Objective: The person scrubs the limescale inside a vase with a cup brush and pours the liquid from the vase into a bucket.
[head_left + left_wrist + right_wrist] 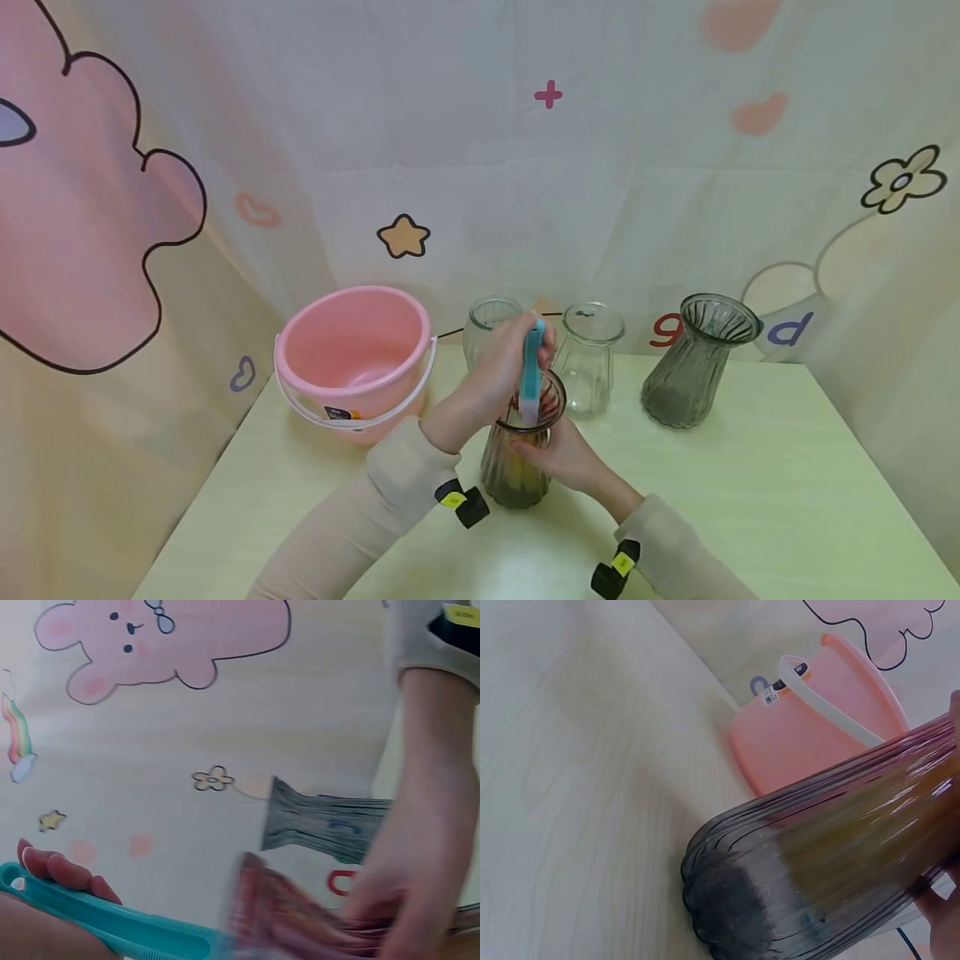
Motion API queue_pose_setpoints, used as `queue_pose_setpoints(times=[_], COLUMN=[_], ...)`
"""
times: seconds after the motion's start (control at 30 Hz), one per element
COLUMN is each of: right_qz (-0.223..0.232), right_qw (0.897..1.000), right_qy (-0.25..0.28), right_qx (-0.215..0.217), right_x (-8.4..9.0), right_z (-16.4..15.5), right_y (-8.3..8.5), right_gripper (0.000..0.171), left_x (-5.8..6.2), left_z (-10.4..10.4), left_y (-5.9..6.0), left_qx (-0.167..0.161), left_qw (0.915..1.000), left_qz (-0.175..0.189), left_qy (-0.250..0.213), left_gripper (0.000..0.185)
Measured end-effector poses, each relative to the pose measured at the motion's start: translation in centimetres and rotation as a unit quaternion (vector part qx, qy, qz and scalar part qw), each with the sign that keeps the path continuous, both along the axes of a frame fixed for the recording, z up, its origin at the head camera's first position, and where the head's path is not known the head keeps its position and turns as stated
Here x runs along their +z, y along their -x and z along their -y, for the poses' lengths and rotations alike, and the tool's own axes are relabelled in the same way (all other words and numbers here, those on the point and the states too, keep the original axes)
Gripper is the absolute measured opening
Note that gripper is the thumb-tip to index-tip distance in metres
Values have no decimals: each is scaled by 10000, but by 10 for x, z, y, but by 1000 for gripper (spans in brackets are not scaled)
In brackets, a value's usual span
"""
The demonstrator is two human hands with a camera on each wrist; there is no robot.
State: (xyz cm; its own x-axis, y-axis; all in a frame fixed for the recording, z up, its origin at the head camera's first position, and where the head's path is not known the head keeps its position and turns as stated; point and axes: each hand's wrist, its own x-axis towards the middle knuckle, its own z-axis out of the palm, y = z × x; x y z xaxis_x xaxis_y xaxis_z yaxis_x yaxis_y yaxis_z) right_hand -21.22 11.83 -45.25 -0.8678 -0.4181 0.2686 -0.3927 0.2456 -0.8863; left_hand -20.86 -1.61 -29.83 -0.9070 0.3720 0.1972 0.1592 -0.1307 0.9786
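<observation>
My left hand (510, 362) grips the teal handle of a bottle brush (531, 367), which points down into the mouth of a grey ribbed glass vase (513, 471). The brush's lower end is inside the vase and cannot be made out clearly. In the left wrist view, fingers (71, 874) wrap the teal handle. My right hand (573, 457) holds the vase just below its flared rim, and the vase stands on the table, slightly tilted. A yellowish-brown patch shows through the glass in the right wrist view.
A pink bucket (352, 333) with a white handle stands at left. Behind the hands are two clear glass vases, one (585, 375) right of the brush, the other (480, 333) partly hidden. Another grey ribbed vase (686, 375) stands farther right. A printed curtain (465, 167) hangs behind the table.
</observation>
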Motion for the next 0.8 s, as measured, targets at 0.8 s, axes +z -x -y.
queue_pose_setpoints(times=[0.8], right_qz=[520], right_qw=[9973], right_qy=[-43], right_qx=[-517], right_x=[29], right_z=[11], right_y=[-22], right_gripper=[58], left_x=[11], left_z=[-3], left_y=[-5], left_qx=[376], left_qw=[9984], left_qz=[108], left_qy=[-400], left_gripper=[33])
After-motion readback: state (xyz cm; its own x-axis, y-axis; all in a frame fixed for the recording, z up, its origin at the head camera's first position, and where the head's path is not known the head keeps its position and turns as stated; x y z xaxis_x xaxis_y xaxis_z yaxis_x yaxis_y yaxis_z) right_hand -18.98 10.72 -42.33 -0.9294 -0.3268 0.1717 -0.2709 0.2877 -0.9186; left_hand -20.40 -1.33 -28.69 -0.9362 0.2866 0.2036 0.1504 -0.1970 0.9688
